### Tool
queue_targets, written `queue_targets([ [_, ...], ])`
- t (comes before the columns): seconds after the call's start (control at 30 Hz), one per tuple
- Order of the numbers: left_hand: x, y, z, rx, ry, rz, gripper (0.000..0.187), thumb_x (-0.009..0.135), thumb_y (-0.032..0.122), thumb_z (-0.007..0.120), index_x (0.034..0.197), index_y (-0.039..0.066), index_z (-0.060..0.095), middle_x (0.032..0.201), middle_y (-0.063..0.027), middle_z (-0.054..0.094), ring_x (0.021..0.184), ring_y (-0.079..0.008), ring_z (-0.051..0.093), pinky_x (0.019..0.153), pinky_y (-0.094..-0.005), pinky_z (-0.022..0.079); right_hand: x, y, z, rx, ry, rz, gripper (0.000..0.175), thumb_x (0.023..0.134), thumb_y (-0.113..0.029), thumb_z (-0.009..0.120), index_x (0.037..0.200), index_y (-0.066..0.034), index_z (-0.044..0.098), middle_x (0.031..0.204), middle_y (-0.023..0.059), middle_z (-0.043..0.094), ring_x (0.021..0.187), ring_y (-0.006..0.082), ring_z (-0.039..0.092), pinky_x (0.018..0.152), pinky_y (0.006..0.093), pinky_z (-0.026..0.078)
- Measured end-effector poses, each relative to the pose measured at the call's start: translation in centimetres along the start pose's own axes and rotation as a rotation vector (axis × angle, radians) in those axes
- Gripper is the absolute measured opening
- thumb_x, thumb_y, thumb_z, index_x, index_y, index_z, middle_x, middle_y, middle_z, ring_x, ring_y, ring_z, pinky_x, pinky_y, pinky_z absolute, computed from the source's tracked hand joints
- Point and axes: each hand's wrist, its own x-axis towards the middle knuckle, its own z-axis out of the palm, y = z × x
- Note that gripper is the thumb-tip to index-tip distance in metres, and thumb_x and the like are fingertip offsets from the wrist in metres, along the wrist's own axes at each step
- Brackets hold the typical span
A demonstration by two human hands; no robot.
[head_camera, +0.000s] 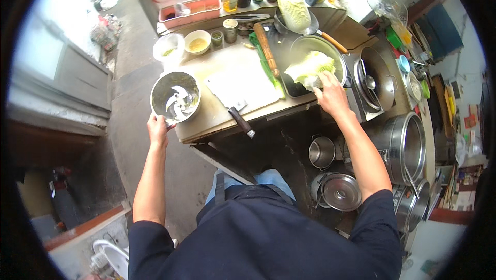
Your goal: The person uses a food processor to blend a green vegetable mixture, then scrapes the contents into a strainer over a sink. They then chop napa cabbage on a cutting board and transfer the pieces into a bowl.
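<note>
My left hand (158,129) grips the rim of a round stainless steel bowl (153,96), held at the left corner of the worktop. Inside it are pale curved pieces that look like chopper blades, and greenish bits stick to the wall. My right hand (332,93) holds pale yellow-green cabbage leaves (310,69) over a large metal basin (337,53). Between my hands lies a white cutting board (240,74). A cleaver (241,122) rests at the board's near edge, its dark handle jutting past the worktop. Green scallions (267,67) and a wooden rolling pin (266,49) lie right of the board.
Behind the board stand a bowl of yellowish liquid (198,43), a white plastic tub (167,47) and jars (230,30). A whole napa cabbage (292,8) sits in a pan (279,20). A wok (381,82) is at right; a tall pot (412,148) and a lidded pot (341,193) stand nearer.
</note>
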Motion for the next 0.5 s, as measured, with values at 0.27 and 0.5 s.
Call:
queue_targets([
  [0.27, -2.1, 3.1, 0.9, -0.178, 0.01, -0.178, 0.05, 0.105, 0.039, 0.052, 0.14, 0.004, 0.052, 0.117, -0.0109, 0.065, 0.081, -0.0172, 0.066, 0.06, -0.0283, 0.059, 7.1, -1.9, 5.1, -0.276, -0.208, -0.136, 0.032, 0.088, -0.026, 0.07, 0.113, -0.0063, 0.067, 0.111, 0.0106, 0.065, 0.113, 0.0321, 0.061, 0.092, 0.0478, 0.051],
  [0.5, -11.6, -2.0, 6.0, 0.261, -0.151, -0.075, 0.043, 0.104, 0.016, 0.055, 0.143, -0.002, 0.051, 0.125, -0.0171, 0.065, 0.082, -0.0172, 0.068, 0.06, -0.0296, 0.059, 10.0, 5.9, -1.2, -0.024, 0.285, -0.17, 0.03, 0.092, -0.01, 0.062, 0.121, -0.0052, 0.067, 0.13, 0.0084, 0.067, 0.107, 0.0274, 0.069, 0.09, 0.0402, 0.058],
])
